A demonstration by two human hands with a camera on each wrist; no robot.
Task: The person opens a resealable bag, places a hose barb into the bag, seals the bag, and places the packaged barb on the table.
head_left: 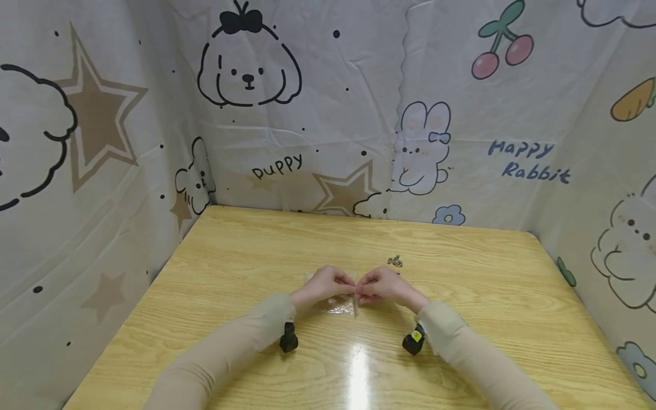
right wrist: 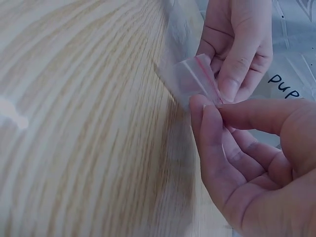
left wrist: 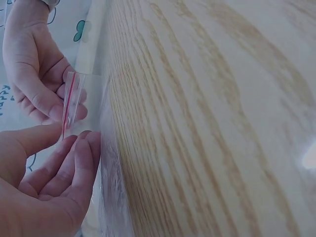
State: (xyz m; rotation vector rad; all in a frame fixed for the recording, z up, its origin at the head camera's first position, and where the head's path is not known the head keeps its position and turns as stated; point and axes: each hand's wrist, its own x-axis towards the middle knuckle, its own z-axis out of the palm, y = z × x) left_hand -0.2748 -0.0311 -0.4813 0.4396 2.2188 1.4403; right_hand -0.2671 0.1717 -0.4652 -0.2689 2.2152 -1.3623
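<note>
A small clear zip bag (left wrist: 74, 98) with a red line along its mouth is pinched between both hands, close over the table. My left hand (head_left: 324, 287) grips one end of that edge between thumb and fingers. At the other end, my right hand (head_left: 385, 285) pinches the edge with thumb and index finger, its remaining fingers curled, as the right wrist view shows. The two sets of fingertips are very near each other. More clear plastic (head_left: 339, 307) lies on the table beneath and beside the left hand.
A little pile of small metal pieces (head_left: 395, 261) sits on the wooden table (head_left: 246, 245) just beyond the right hand. Printed cloth (head_left: 333, 114) hangs around the back and sides. Each wrist bears a black camera (head_left: 288, 337).
</note>
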